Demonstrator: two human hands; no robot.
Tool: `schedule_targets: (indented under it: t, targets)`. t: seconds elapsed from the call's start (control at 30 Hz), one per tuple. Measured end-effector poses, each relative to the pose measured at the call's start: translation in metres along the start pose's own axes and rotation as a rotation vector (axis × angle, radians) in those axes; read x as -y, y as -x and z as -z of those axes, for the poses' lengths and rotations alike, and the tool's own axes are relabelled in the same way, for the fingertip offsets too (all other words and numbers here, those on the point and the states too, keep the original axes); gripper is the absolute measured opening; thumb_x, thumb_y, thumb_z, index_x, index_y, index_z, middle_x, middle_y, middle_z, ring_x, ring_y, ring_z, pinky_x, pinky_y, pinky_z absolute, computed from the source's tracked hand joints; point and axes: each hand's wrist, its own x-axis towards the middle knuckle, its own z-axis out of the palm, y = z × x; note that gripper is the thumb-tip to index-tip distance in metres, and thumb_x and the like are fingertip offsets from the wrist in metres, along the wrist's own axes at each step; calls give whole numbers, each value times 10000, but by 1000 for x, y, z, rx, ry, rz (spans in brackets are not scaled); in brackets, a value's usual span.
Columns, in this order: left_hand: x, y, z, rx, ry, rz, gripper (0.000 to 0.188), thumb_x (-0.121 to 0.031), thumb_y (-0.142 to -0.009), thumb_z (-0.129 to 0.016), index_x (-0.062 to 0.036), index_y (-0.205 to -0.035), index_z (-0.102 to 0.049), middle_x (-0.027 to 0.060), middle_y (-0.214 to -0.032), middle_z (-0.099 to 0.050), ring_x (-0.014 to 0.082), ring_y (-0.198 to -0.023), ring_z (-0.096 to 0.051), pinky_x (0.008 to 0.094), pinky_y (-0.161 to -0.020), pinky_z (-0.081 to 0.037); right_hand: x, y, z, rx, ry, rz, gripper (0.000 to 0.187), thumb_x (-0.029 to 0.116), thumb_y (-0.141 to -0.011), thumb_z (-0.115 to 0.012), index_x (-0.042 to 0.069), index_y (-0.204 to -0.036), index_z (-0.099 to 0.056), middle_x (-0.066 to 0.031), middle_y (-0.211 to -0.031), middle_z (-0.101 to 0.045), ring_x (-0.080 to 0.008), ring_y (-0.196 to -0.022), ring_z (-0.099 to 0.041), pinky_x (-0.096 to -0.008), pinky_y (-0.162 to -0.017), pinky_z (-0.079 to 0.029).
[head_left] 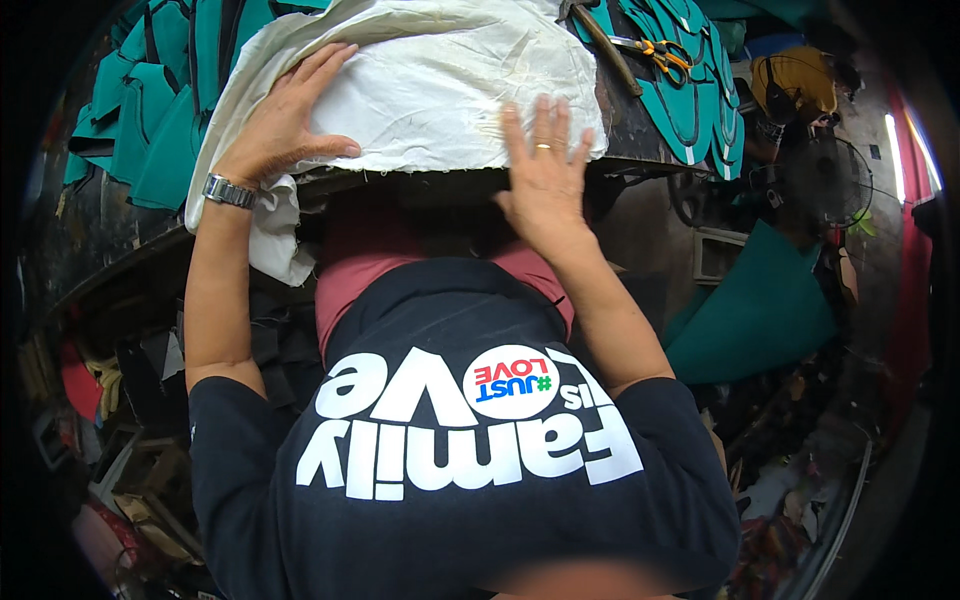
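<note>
Two hands (275, 125) (546, 190) spread over white cloth (430, 100) on a dark table (120, 240).

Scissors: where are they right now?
Head view, upper right: the scissors lie on the teal pieces, just right of the wooden-handled tool and the white cloth.

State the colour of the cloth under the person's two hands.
The cloth is white, with no printed pattern visible; the head view shows it best.
</note>
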Motion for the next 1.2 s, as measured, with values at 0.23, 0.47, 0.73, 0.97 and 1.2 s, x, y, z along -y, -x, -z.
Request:
schedule_targets:
  t: [0.23,0.47,0.73,0.97,1.2]
  targets:
    - [-2,-1,-1,8,-33,1,1125,-426,-572,-891,-184,-1540,-373,72,-1586,-359,360,-1424,-365,450,-1194,-309,-66,32,6,93,219,-238,1150,268,-662,-891,107,-1572,-205,-290,-1603,-182,-455,-1509,-113,-698,-1148,-127]
    - [-1,-1,0,15,8,-3,1131,-431,-569,-888,-174,-1541,-370,77,-1585,-362,364,-1422,-367,442,-1189,-312,-108,30,11,133,131,-471,1122,337,-689,-883,73,-1562,-230,-284,-1615,-150,-448,-1517,-95,-711,-1138,-153]
    - [-4,-3,2,45,4,48,1233,-549,-500,-889,-159,-1545,-364,89,-1579,-370,358,-1435,-354,448,-1200,-279,-148,-86,70,-367,-950,-65,649,542,-1033,-454,8,-1385,-565,-167,-1456,-509,-279,-1406,-406,-396,-1183,-263]
    - [-5,2,3,24,14,62,1184,-474,-531,-908,-167,-1538,-367,87,-1575,-373,394,-1407,-374,452,-1175,-328,-152,-245,51,-113,-708,-83,729,659,-974,-464,61,-1364,-611,-143,-1428,-572,-263,-1354,-494,-363,-1137,-338]
    - [-4,-1,2,-19,-27,69,1194,-506,-507,-908,-203,-1534,-378,77,-1558,-398,396,-1393,-389,466,-1167,-338,-134,-334,22,-199,-396,138,452,422,-1028,-452,60,-1094,-714,-197,-987,-719,-359,-881,-670,-426,-839,-511]
